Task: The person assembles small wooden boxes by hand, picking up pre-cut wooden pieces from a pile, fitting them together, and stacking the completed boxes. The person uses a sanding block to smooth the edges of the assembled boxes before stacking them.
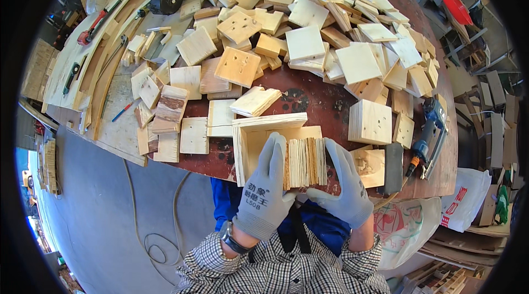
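Plywood stack (304, 162), edges up, at near edge of counter (322, 101): probably stiff, fairly heavy, prone to fanning, best squeezed by both end faces; grip of left hand (263, 188) straight-fingered along one, of right hand (348, 186) spread, contact unclear.

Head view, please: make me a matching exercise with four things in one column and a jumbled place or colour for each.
1. row of wood pieces
2. blue power tool
3. pen
4. slab

A. picture's left half
B. dark grey
C. between left hand and right hand
D. nearest the table's right edge

Pairs: 1-C, 2-D, 3-A, 4-B
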Demonstrator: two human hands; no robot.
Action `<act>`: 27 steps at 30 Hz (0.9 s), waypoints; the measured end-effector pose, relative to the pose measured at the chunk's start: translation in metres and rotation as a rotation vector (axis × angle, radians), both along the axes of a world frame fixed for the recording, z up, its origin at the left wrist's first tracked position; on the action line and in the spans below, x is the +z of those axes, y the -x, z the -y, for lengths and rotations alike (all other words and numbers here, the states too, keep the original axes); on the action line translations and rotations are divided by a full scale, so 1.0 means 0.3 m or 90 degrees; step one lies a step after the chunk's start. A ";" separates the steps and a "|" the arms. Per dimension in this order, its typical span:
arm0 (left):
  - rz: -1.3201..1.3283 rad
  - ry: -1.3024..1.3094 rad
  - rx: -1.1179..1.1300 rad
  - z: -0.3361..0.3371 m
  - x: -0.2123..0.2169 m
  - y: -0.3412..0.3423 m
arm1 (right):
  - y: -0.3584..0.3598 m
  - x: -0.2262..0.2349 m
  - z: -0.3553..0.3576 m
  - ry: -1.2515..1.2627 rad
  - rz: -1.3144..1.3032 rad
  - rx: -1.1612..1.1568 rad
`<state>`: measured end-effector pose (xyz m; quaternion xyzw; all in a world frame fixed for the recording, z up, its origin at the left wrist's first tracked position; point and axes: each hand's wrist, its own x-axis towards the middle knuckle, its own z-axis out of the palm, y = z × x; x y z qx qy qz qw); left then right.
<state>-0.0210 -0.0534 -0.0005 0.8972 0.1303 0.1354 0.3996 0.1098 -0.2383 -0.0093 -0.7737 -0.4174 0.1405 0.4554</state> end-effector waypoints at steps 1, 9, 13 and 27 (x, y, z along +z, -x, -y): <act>0.006 -0.004 0.009 0.004 -0.007 0.002 | 0.001 0.000 -0.001 -0.005 -0.004 0.001; 0.018 0.039 0.018 -0.003 -0.027 0.003 | -0.003 0.025 -0.009 0.030 0.011 -0.002; 0.036 0.047 0.014 -0.005 -0.028 -0.019 | -0.004 0.025 -0.008 0.024 0.026 -0.004; 0.290 0.103 -0.051 0.010 -0.215 -0.076 | -0.003 0.009 -0.011 -0.092 -0.099 0.019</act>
